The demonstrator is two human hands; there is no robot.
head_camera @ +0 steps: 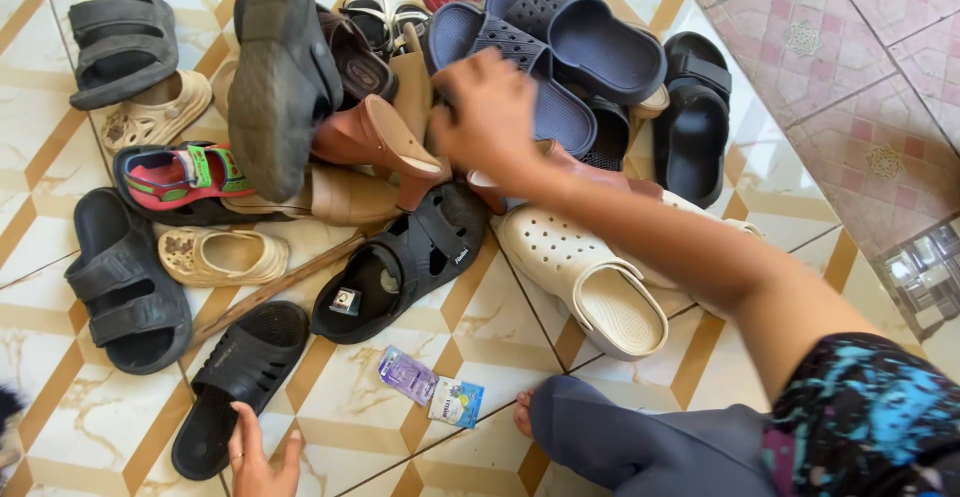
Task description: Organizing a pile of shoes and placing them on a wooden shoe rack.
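Observation:
A heap of shoes lies on a white and gold tiled floor (90, 427). My right hand (487, 117) reaches into the middle of the heap, fingers bent and blurred. It sits over a navy clog (545, 107) and beside a brown heeled shoe (375, 137); whether it grips anything is unclear. My left hand (262, 457) rests at the bottom edge, fingers apart, touching the heel end of a black slide sandal (240, 377). A cream clog (590, 277) lies under my right forearm.
A black strapped sandal (400, 267), a dark shoe with its sole up (280, 77), small beige clogs (225, 257) and a wooden stick (280, 287) lie around. Two small packets (430, 389) lie near my bent knee (620, 437). Pink tiles (840, 77) start at the right.

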